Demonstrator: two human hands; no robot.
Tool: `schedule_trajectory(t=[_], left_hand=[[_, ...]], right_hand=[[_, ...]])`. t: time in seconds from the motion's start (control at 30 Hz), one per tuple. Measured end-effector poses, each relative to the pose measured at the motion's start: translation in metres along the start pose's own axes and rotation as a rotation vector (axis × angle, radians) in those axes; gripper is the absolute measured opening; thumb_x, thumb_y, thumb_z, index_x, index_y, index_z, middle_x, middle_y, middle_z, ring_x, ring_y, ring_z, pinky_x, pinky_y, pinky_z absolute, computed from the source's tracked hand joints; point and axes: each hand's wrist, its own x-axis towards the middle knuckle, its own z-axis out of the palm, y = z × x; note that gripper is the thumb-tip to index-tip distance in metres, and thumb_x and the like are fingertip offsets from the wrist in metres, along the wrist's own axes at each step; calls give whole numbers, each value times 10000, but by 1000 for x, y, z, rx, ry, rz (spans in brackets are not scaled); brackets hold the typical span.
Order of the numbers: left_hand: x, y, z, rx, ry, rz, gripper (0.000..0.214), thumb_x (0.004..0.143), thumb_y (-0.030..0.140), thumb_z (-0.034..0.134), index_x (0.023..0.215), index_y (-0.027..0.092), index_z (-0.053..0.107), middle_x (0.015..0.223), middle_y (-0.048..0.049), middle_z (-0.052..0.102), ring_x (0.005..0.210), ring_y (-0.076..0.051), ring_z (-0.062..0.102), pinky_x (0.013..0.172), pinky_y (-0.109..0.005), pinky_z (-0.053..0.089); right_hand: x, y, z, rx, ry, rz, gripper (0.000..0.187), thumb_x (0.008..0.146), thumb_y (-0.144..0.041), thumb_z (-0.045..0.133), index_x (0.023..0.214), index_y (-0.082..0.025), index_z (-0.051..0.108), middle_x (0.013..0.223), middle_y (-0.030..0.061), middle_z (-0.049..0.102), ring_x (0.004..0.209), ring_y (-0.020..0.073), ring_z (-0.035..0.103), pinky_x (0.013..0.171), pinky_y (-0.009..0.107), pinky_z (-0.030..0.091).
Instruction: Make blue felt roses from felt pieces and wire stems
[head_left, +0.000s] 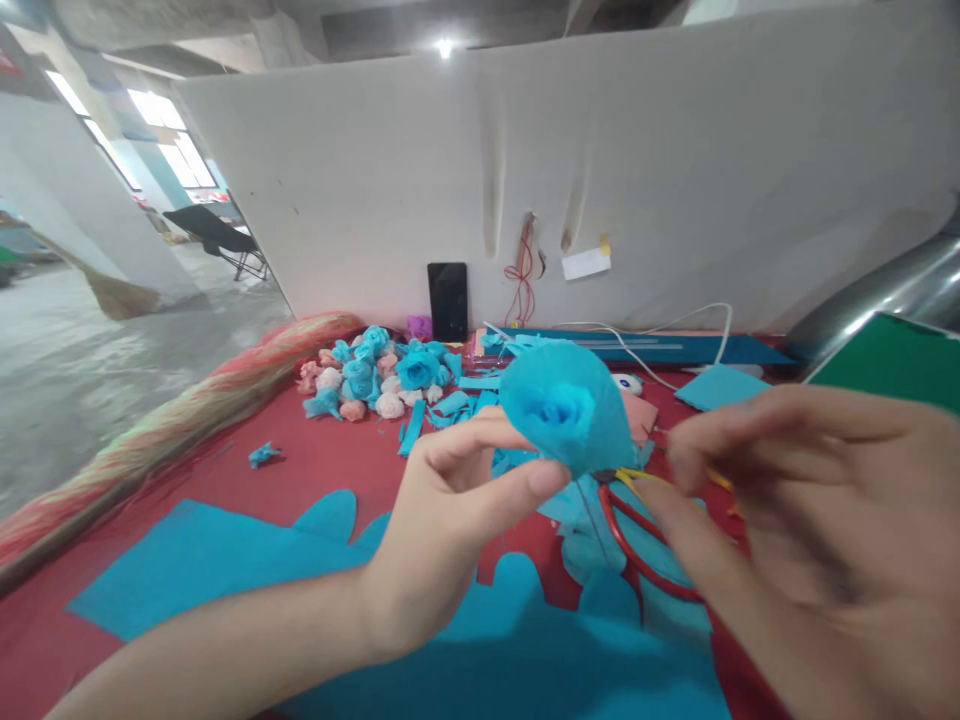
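Note:
A blue crepe paper flower [566, 405], a rolled centre inside a wide outer petal, is pinched at its base between the thumb and fingers of my left hand [457, 520]. Beneath it a thin stem points down. To the right, my right hand [810, 530] is blurred by motion; its thumb and forefinger are apart, and I see nothing between them. Red-handled scissors [626, 550] lie on the table below the flower, partly behind that hand. Blue paper with scalloped edges [517, 650] spreads under my left forearm.
Finished blue, pink and white paper flowers [360, 380] are heaped at the back left. A black phone [448, 302] leans against the white panel [375, 180]. Blue scraps [450, 405] lie beside the heap. A rolled bundle [187, 420] edges the red table [330, 460] on the left.

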Motion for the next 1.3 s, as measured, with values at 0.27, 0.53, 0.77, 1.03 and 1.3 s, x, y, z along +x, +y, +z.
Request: schedule_trajectory(t=[0.27,0.53,0.77,1.03,1.3], left_hand=[[0,-1,5,-72,-30,-51,109,625,279,742,609,214,656,652,46,595,681,-98,509,730,-222,425],[-2,-2,5,-68,-22,-123,160,591,315,758,685,212,678,668,18,639,707,-149,579,704,-271,464],[-2,0,6,-87,-10,-176,196,553,322,779,655,192,674,599,28,626,539,-94,548,535,-213,448],[-1,-1,6,-251,-81,-168,143,575,237,777,630,173,661,627,37,636,593,-72,561,591,-186,476],[-3,-2,4,-229,-139,-177,147,599,259,766,660,186,654,570,61,621,526,-46,562,549,-150,455]], right_hand=[[-15,-8,17,166,-153,129,221,771,-104,548,831,-241,386,744,-43,585,604,116,636,459,148,544],[-18,-14,12,192,-128,182,196,790,-117,526,781,-241,376,711,-64,621,528,91,623,436,114,520],[-16,-13,10,235,-217,240,201,805,-159,536,788,-265,365,693,-84,651,528,99,636,474,119,533],[-16,-16,9,215,-235,384,211,808,-259,547,735,-279,350,616,-115,639,510,124,631,403,153,496],[-18,-29,18,323,-115,566,209,800,-240,557,718,-261,365,575,-113,549,525,81,568,455,118,430]])
